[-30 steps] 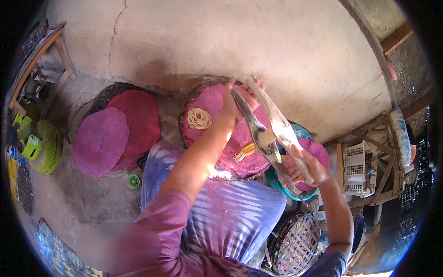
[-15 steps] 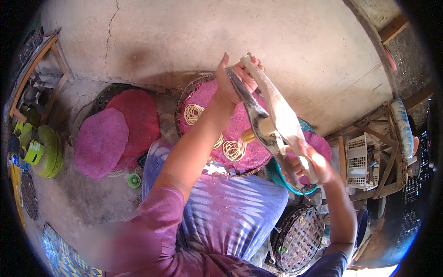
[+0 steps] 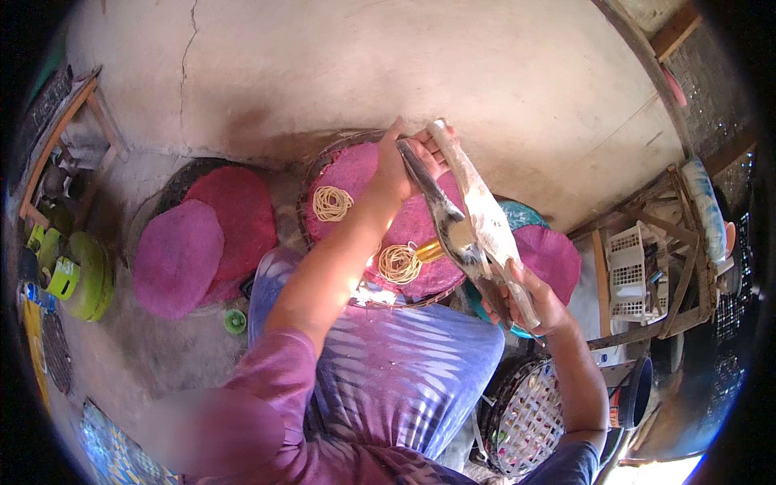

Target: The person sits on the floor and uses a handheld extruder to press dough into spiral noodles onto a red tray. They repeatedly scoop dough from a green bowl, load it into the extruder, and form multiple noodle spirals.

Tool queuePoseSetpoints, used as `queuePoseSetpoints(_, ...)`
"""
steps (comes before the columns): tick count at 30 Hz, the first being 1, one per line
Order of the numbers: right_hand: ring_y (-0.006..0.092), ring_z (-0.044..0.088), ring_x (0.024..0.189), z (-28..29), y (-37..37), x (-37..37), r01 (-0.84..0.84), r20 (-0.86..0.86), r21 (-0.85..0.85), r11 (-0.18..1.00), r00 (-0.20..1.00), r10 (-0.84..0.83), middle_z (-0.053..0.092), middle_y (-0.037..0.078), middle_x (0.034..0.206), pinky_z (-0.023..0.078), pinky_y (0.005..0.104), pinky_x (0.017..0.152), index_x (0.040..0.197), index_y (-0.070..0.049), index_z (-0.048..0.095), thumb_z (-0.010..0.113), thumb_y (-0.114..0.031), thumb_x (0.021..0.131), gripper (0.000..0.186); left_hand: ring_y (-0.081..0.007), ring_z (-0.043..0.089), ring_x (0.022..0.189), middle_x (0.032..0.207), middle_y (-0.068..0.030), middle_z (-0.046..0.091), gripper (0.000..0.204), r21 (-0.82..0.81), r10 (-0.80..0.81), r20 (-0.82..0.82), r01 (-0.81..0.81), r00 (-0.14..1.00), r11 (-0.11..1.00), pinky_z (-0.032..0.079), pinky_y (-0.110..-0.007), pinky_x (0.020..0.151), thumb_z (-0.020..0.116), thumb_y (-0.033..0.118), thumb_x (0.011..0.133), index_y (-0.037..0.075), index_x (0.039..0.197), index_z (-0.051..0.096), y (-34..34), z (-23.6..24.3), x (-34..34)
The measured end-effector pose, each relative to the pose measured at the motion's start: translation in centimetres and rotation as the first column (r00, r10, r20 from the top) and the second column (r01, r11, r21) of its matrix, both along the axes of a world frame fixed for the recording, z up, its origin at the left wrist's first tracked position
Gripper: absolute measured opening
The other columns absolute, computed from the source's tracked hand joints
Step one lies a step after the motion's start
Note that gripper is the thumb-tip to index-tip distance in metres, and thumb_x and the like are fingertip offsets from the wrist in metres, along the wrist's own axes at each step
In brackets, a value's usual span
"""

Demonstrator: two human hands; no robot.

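Note:
Over a round pink cloth-covered tray (image 3: 380, 234), I hold a hand press made of two long levers. One lever is a pale wooden bar (image 3: 485, 218), the other a dark, worn bar (image 3: 432, 190). Between them sits a yellow, brass-coloured cylinder (image 3: 430, 250). My left hand (image 3: 416, 162) is at the far ends of the levers, thumb up and fingers partly behind the pale bar. My right hand (image 3: 540, 301) grips the near ends. On the pink cloth lie coils of thin cream-coloured strands, one at the left (image 3: 332, 204) and one below the cylinder (image 3: 399, 264).
Pink and red round mats (image 3: 178, 259) lie at the left, near green gas cylinders (image 3: 87, 279). A plastered wall (image 3: 323, 73) rises behind the tray. At the right are a teal basin (image 3: 521, 214), a white basket (image 3: 628, 271) on a wooden rack, and a woven basket (image 3: 525, 420).
The press has come slightly toward me, with its right end shifted left. Both hands stay on it.

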State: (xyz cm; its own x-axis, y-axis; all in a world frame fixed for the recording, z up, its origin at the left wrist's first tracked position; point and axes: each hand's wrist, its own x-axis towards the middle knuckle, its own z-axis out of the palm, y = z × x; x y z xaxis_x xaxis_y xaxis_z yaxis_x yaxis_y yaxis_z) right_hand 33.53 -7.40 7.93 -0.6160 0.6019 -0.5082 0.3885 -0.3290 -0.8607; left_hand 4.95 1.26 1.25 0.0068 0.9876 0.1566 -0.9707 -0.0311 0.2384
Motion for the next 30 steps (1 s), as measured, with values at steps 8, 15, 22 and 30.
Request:
queuePoseSetpoints(8,0.0210,0.057,0.079,-3.0,-0.9,2.6,0.014,-0.119,0.049,0.999,0.993,-0.008,0.060,0.015,0.096,0.044,0.0318,0.069,0.133,-0.007,0.042,0.043,-0.068,0.088,0.076,-0.0235,0.057,0.106,0.108,-0.0163,0.065,0.052,0.057,0.024,-0.979,0.156,0.205,0.986,0.039,-0.037,0.096,0.028,0.038,0.103,0.000,0.116,0.061,-5.8,-8.8,-0.1)
queuePoseSetpoints(15,0.0127,0.054,0.072,-4.9,-1.3,2.7,-0.006,-0.164,0.159,0.987,0.986,0.032,0.058,0.006,0.084,0.042,0.0252,0.062,0.111,-0.002,0.056,0.042,-0.065,0.090,0.068,-0.0226,0.053,0.110,0.124,-0.0155,0.058,0.056,-0.124,-0.164,-0.974,0.239,0.154,0.963,0.038,-0.034,0.098,0.029,0.041,0.102,-0.003,0.128,0.052,-7.6,-10.0,-0.6)
queuePoseSetpoints(22,0.0148,0.053,0.075,-9.1,-2.2,3.5,0.185,-0.307,0.333,0.925,0.948,-0.079,0.058,0.007,0.086,0.042,0.0287,0.066,0.109,0.002,0.055,0.050,-0.060,0.085,0.066,-0.0224,0.050,0.119,0.132,-0.0170,0.053,0.062,-0.127,-0.117,-0.988,0.102,-0.096,0.987,0.040,-0.034,0.098,0.034,0.049,0.101,-0.001,0.133,0.047,-7.6,-9.9,-0.7)
queuePoseSetpoints(30,0.0193,0.051,0.081,-16.5,-6.1,4.9,0.389,-0.614,0.226,0.893,0.768,-0.179,0.055,0.012,0.100,0.036,0.0304,0.069,0.146,-0.002,0.030,0.049,-0.081,0.073,0.109,-0.0325,0.049,0.105,0.153,-0.0087,0.032,0.027,0.560,0.501,-0.437,0.210,-0.747,0.801,0.039,-0.044,0.092,0.050,0.019,0.094,0.016,0.115,0.067,-12.4,-9.4,-1.3)
